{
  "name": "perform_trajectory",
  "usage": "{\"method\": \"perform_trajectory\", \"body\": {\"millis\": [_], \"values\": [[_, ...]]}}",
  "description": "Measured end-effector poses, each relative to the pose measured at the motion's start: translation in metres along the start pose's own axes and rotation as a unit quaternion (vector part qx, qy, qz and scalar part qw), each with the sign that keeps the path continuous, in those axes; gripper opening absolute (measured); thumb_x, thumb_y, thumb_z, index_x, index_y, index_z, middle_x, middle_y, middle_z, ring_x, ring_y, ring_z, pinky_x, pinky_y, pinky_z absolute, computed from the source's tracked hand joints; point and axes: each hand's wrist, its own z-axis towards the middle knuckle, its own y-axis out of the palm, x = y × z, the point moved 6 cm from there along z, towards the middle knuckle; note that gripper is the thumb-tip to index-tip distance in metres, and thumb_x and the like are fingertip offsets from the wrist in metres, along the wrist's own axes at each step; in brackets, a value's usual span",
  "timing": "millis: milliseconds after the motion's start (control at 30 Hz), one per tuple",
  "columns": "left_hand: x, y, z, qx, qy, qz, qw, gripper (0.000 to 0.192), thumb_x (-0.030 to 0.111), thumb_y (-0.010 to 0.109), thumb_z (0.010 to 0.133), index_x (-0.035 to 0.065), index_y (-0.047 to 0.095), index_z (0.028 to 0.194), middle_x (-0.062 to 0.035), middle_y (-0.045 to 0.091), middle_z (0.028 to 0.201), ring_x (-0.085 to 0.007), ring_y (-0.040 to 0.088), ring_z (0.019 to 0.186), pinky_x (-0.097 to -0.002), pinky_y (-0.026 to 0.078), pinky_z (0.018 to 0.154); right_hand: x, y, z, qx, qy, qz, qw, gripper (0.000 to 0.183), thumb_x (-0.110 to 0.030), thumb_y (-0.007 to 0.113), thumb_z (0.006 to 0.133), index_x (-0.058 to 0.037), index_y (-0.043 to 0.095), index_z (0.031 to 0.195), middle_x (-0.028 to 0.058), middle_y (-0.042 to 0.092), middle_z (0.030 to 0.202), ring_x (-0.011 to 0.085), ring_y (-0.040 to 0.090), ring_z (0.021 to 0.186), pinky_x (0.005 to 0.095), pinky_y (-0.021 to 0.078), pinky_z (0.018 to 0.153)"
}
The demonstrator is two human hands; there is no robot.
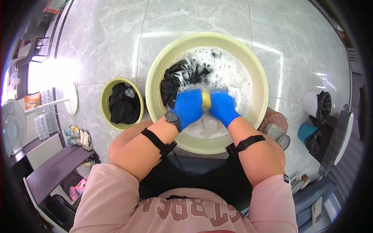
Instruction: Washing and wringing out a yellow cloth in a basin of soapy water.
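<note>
A large pale-green plastic basin [259,84] of foamy water [230,67] stands on the floor before me. My left hand [189,104] and my right hand [223,106], both in blue gloves, are close together over the suds. A small yellow item [206,99], perhaps cloth, is gripped between them; its ends are hidden by the fingers. Wet black fabric [170,87] lies bunched along the basin's left side, partly under the foam. Something pale [212,125], too blurred by suds to name, shows in the water below my hands.
A smaller green tub [104,97] holding black clothing [123,104] stands left of the basin. At the right sit a glass jar [273,131], a white bin [310,103] and a teal bin [306,132]. A white fan [13,128] and a dark bench [58,171] are at far left.
</note>
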Motion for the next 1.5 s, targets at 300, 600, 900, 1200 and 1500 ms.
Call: {"method": "perform_trajectory", "body": {"millis": [300, 600, 900, 1200, 1500], "values": [[0.003, -0.029, -0.008, 0.008, -0.048, -0.003, 0.999, 0.035, 0.037, 0.076, 0.079, 0.0064, 0.067, 0.094, -0.0198, 0.071, 0.095, -0.0391, 0.070, 0.091, -0.0490, 0.056, 0.079, -0.021, -0.066, -0.059, 0.253, -0.101, 0.041, 0.961, 0.036, -0.009, 0.072, 0.074, -0.0087, 0.066, 0.109, 0.0143, 0.070, 0.099, 0.0351, 0.069, 0.096, 0.0480, 0.0540, 0.083], [0.011, -0.022, -0.030, 0.078, -0.147, -0.636, 0.753, 0.047, 0.035, 0.065, 0.096, 0.0063, 0.057, 0.133, -0.0112, 0.066, 0.126, -0.0253, 0.064, 0.113, -0.0415, 0.051, 0.097, -0.035, -0.119, -0.129, 0.471, -0.109, 0.084, 0.871, 0.048, -0.012, 0.078, 0.075, -0.0035, 0.067, 0.121, 0.0156, 0.070, 0.099, 0.0347, 0.071, 0.089, 0.0429, 0.0568, 0.079], [0.044, -0.021, -0.025, 0.027, -0.141, -0.943, 0.301, 0.046, 0.047, 0.043, 0.108, 0.0148, 0.051, 0.140, -0.0096, 0.058, 0.139, -0.0259, 0.055, 0.129, -0.0426, 0.044, 0.112, -0.045, -0.117, -0.125, 0.465, -0.145, 0.048, 0.872, 0.052, -0.016, 0.077, 0.072, -0.0043, 0.064, 0.121, 0.0110, 0.066, 0.093, 0.0300, 0.065, 0.082, 0.0436, 0.0524, 0.073], [0.027, -0.027, -0.010, 0.017, -0.131, -0.899, 0.418, 0.045, 0.042, 0.049, 0.108, 0.0129, 0.051, 0.143, -0.0069, 0.059, 0.138, -0.0211, 0.056, 0.128, -0.0376, 0.045, 0.110, -0.031, -0.118, -0.104, 0.202, -0.174, 0.519, 0.812, 0.051, -0.017, 0.085, 0.082, 0.0031, 0.064, 0.123, 0.0183, 0.071, 0.113, 0.0290, 0.070, 0.104, 0.0387, 0.0546, 0.091], [0.039, -0.036, -0.021, -0.087, -0.188, -0.876, 0.435, 0.061, 0.036, 0.061, 0.102, 0.0107, 0.041, 0.154, -0.0140, 0.052, 0.150, -0.0318, 0.053, 0.136, -0.0486, 0.043, 0.115, -0.014, -0.106, -0.098, 0.001, -0.128, 0.737, 0.664, 0.061, -0.013, 0.083, 0.085, 0.0050, 0.057, 0.137, 0.0125, 0.068, 0.127, 0.0189, 0.064, 0.116, 0.0358, 0.0512, 0.101]]}}
